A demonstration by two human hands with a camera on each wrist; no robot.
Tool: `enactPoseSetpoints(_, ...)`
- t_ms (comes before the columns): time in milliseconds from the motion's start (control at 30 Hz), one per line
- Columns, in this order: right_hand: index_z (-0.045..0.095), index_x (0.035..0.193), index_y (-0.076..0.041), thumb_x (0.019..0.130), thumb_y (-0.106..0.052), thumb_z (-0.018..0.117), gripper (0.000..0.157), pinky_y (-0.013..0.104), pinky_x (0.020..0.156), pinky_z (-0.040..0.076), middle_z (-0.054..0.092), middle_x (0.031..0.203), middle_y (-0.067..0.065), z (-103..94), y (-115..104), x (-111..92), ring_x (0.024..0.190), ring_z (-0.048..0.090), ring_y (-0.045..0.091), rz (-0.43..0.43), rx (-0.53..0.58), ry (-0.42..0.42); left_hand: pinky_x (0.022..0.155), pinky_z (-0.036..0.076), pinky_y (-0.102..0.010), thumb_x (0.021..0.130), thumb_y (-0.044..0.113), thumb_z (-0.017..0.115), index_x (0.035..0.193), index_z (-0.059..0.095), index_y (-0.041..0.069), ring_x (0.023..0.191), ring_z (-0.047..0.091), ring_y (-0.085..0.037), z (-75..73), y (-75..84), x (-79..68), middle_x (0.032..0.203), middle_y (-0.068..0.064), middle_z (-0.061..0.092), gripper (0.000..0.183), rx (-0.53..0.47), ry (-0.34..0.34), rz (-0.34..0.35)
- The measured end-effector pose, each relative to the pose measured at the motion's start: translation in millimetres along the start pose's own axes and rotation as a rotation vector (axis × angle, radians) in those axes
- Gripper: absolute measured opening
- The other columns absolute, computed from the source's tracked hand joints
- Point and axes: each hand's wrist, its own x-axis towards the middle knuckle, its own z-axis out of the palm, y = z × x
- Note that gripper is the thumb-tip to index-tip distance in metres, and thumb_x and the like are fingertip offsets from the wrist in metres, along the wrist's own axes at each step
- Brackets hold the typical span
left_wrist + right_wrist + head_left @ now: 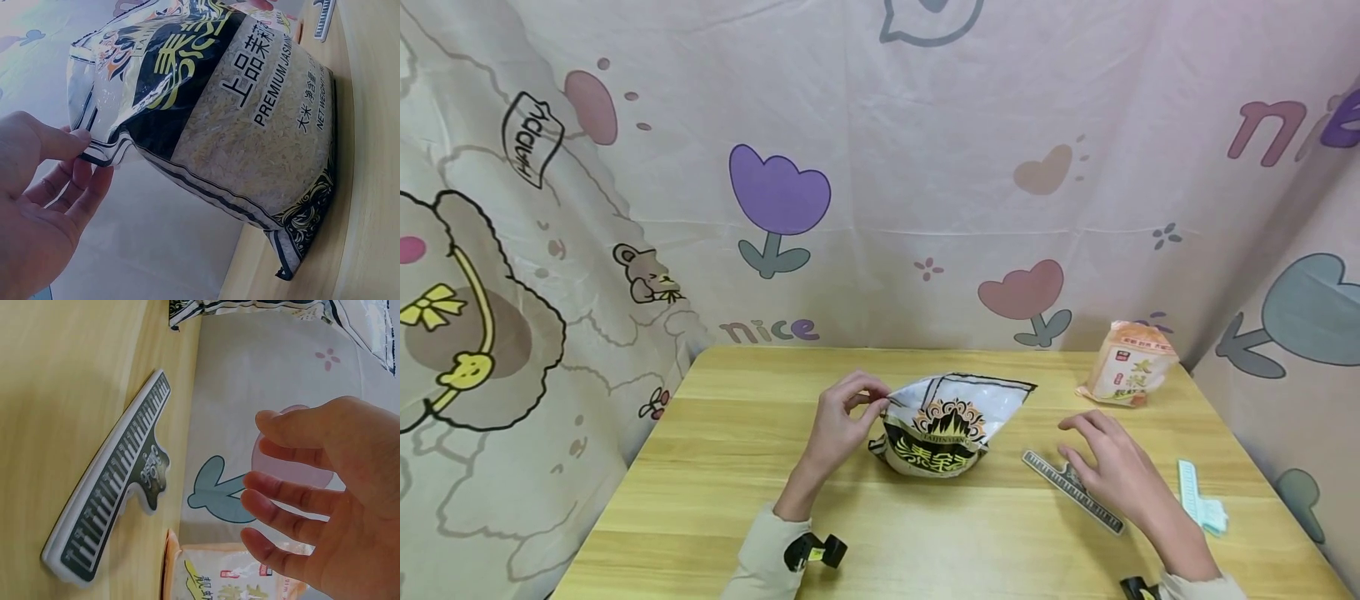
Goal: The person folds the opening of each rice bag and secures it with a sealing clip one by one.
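Observation:
A bag of rice (936, 442) stands on the table, its clear lower part showing white grains in the left wrist view. My left hand (846, 417) pinches the top corner of the bag between thumb and fingers. The bag's top flap leans toward the right, its far corner unsupported. My right hand (1108, 458) hovers above the table with loosely bent fingers and nothing in them. Below it lies a long black-and-white bag clip (115, 494) with a piano-key pattern, apart from the fingers.
An orange-and-white food packet (1129, 367) stands at the back right of the wooden table (700, 500). A mint-green clip (1198, 498) lies near the right edge. A printed curtain (880, 192) hangs behind the table and along both sides.

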Motion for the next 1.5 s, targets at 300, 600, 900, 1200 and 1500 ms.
enactPoseSetpoints(300,0.070,0.111,-0.010,0.081,-0.009,0.085,0.034,0.056,0.075,0.055,0.066,0.109,0.009,2.1,5.7,-11.7,0.101,0.063,0.036,0.018,0.007,-0.012,0.083,0.062,-0.040,0.084,-0.018,0.072,0.099,0.071,-0.003,0.091,0.067,-0.034,2.8,-1.8,-1.5,0.098,-0.015,0.068,0.021,0.008,-0.011,0.034)
enactPoseSetpoints(600,0.071,0.109,-0.009,0.078,-0.010,0.087,0.036,0.054,0.071,0.056,0.065,0.105,0.009,4.2,8.7,-19.2,0.097,0.065,0.035,-0.005,-0.019,0.005,0.078,0.059,-0.032,0.083,-0.014,0.075,0.097,0.072,0.008,0.085,0.065,-0.017,3.3,-2.8,-0.7,0.095,0.000,0.069,0.026,0.230,-0.014,0.144)
enactPoseSetpoints(900,0.070,0.113,-0.009,0.082,-0.013,0.085,0.034,0.059,0.074,0.056,0.066,0.109,0.012,1.5,9.2,-23.2,0.100,0.065,0.039,0.047,-0.027,-0.057,0.083,0.057,-0.030,0.083,-0.013,0.075,0.096,0.069,0.008,0.089,0.064,-0.014,3.0,-4.2,0.4,0.096,0.001,0.067,0.025,0.298,-0.026,0.190)
enactPoseSetpoints(1200,0.070,0.115,-0.008,0.085,-0.012,0.083,0.033,0.059,0.076,0.057,0.066,0.111,0.012,1.2,10.2,-22.4,0.101,0.066,0.038,0.075,0.005,-0.108,0.079,0.058,-0.030,0.082,-0.016,0.074,0.097,0.071,0.008,0.086,0.065,-0.019,-0.2,-3.2,1.2,0.095,0.000,0.068,0.029,0.245,-0.005,0.163)
enactPoseSetpoints(1500,0.070,0.113,-0.007,0.084,-0.012,0.084,0.033,0.053,0.073,0.059,0.067,0.105,0.011,6.8,15.2,-26.2,0.092,0.068,0.033,0.106,0.015,-0.162,0.073,0.058,-0.045,0.077,-0.026,0.071,0.090,0.068,-0.004,0.079,0.064,-0.030,2.3,32.8,4.6,0.087,-0.015,0.067,0.025,0.227,0.015,0.168)
